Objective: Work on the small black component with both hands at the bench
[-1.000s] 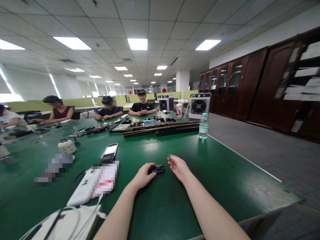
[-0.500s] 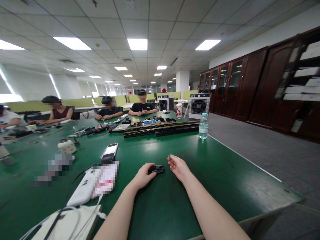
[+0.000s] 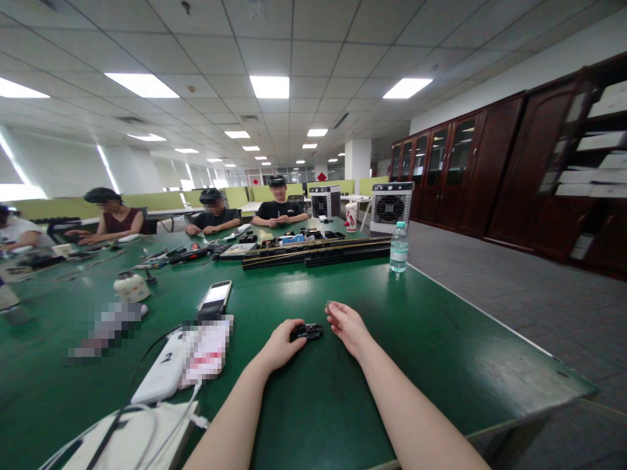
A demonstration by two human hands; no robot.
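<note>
My left hand [image 3: 284, 344] rests on the green table [image 3: 313, 405], its thumb and fingers closed around the left end of a small black part [image 3: 310, 331]. That part looks like a plastic or metal mechanism with an uneven top; its exact kind cannot be told. To the right of it, my right hand [image 3: 347, 326] is raised a little above the table. Thumb and forefinger pinch a tiny greyish piece [image 3: 328, 304], too small to name. The two hands are apart, with the black part between them.
A water bottle [image 3: 398, 248] stands beyond my right hand, near long black rails [image 3: 343, 253]. On the left lie a phone [image 3: 215, 297], a white box marked 2 [image 3: 164, 369], cables and a white jar [image 3: 131, 286]. Several people sit along the far side.
My right hand has shifted slightly left with the tiny piece, towards the black part. My left hand and the black part stay in place.
</note>
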